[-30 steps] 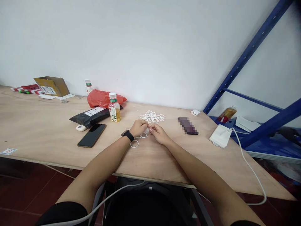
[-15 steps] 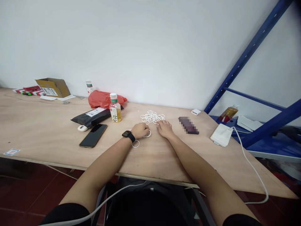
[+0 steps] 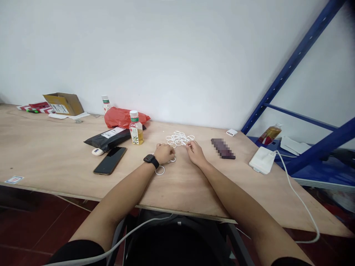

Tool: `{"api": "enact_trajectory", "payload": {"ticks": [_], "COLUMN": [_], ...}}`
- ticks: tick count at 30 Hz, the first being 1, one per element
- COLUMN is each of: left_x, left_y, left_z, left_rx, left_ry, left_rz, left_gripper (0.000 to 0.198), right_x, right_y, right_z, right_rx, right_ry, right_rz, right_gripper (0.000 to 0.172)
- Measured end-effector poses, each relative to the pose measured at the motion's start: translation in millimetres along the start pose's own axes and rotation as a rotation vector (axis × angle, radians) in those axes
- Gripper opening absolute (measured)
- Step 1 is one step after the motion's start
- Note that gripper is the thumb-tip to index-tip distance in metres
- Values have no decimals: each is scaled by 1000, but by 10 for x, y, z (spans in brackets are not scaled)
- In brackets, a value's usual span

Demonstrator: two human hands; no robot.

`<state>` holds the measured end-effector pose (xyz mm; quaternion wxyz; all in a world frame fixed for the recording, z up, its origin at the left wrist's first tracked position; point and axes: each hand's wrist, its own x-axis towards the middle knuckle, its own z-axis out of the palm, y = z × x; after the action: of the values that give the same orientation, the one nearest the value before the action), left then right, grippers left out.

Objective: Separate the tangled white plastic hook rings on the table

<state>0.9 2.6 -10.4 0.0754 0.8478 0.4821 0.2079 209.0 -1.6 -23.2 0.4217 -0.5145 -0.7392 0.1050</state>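
A loose pile of thin white rings point(image 3: 177, 138) lies on the wooden table in front of me. My right hand point(image 3: 195, 153) is at the pile's near right edge, thumb and fingers pinched together on what looks like one white ring. My left hand point(image 3: 165, 153), wearing a black watch point(image 3: 151, 159), rests just left and nearer, its fingers curled; what they hold is hidden. Part of a white ring point(image 3: 173, 160) shows beside this hand. One more separate ring point(image 3: 160, 170) lies under the left wrist.
Left of my hands stand a drink bottle point(image 3: 135, 129), a black parcel point(image 3: 111, 137), a red bag point(image 3: 118, 117) and a phone point(image 3: 110, 160). To the right are a pixelated dark object point(image 3: 223, 148), a white power block point(image 3: 261, 160) with a cable, and a blue rack point(image 3: 294, 55).
My left hand has lifted and turned slightly, its fingers shifting leftward over the ring beside it. My right fingers have drawn together into a pinch at the pile's edge.
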Motion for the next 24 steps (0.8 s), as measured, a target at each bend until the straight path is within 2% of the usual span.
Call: {"api": "enact_trajectory", "payload": {"ticks": [3,5,8,10,13,17,24], "left_x": [-9,-19,-33,-35,-25,-9,-5], "left_y": [19,74,183,228,221,165,181], "left_z": [-47,-84,-125,-134,-125,-101,-92], "left_rx": [-37,-114,-196,-200,-206,-223,-188], "left_ry": [118,157,112,78,93,128,116], "left_rz": [-24,55,178,192,173,168,178], "left_gripper": [35,39,33,30,36,37,34], "right_x": [-51,-84,-111,-114,-105,-95,-79], "right_y": [-130,-216,-298,-309,-278,-231,-216], "right_z": [17,38,78,102,121,130,135], "right_rx": [143,244,422,523,624,695,653], "right_ry": [-21,-37,-49,-48,-69,-133,-88], "right_rz": [34,41,50,96,177,257,266], "right_gripper": [18,20,23,25,29,27,17]}}
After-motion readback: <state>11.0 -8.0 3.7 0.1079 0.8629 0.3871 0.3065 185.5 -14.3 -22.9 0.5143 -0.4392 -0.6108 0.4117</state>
